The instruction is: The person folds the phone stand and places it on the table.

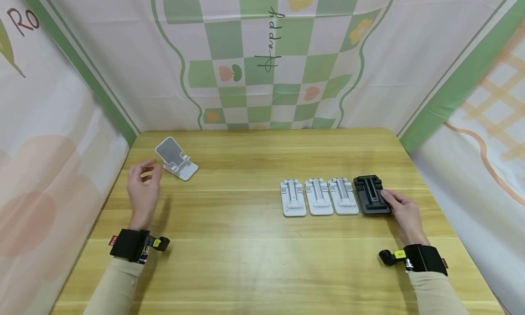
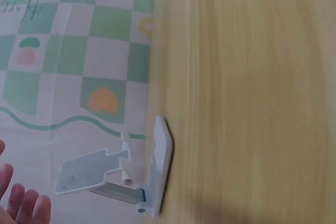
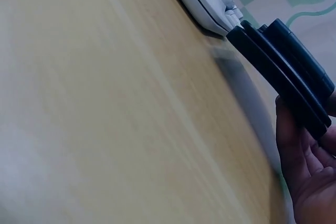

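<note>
My right hand (image 1: 406,217) grips the lower right corner of a folded black phone stand (image 1: 371,194), thumb on its top face. In the right wrist view the black stand (image 3: 278,72) is held above the wooden table. Left of it lie three folded white phone stands, the nearest one (image 1: 343,196) close beside it. My left hand (image 1: 143,185) holds nothing, fingers loosely bent, just left of an unfolded phone stand (image 1: 186,169) with a white base and a grey pad. In the left wrist view that stand's grey plate (image 2: 86,171) tilts above its base, near my fingertips (image 2: 42,211).
The wooden table (image 1: 246,255) fills the lower view, and its far edge meets a green-and-white checked cloth (image 1: 270,69). More printed cloth hangs on the left (image 1: 53,169) and right (image 1: 476,178). Each wrist wears a black strap with a small camera.
</note>
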Motion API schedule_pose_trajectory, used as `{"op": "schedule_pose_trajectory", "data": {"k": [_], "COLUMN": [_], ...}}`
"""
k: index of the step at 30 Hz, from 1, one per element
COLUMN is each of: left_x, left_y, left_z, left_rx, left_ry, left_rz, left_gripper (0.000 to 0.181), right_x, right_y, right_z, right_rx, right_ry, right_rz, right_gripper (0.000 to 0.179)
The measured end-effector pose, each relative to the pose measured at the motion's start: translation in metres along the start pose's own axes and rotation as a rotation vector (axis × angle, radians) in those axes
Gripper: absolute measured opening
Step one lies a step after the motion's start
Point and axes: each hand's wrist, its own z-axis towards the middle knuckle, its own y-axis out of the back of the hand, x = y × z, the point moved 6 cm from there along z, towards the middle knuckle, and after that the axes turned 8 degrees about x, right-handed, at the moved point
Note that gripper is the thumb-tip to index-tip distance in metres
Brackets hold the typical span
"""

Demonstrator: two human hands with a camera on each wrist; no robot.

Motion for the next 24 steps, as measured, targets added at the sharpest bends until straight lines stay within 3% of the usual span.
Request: {"op": "schedule_pose_trajectory", "data": {"k": [5, 7, 10, 15, 24], "left_x": [0.013, 0.025, 0.032, 0.041, 0.046], "left_y": [-0.002, -0.002, -0.004, -0.009, -0.014], "left_z": [0.006, 0.010, 0.013, 0.016, 0.023], "left_rx": [-0.009, -0.002, 0.021, 0.061, 0.111], "left_ry": [-0.001, 0.023, 0.072, 0.134, 0.187], "left_rz": [-0.010, 0.000, -0.013, -0.054, -0.061], "left_gripper": [0.035, 0.040, 0.047, 0.056, 0.068], "right_x": [0.001, 0.002, 0.003, 0.005, 0.020], "right_y": [0.000, -0.001, -0.003, -0.006, -0.016], "right_z": [0.003, 0.004, 0.006, 0.006, -0.002], "right_rx": [-0.022, -0.031, -0.042, -0.048, -0.028], "right_ry": [-0.036, -0.050, -0.062, -0.052, 0.079], "right_rz": [-0.130, -0.161, -0.208, -0.308, -0.588], "right_gripper": [0.060, 0.068, 0.073, 0.074, 0.062]}}
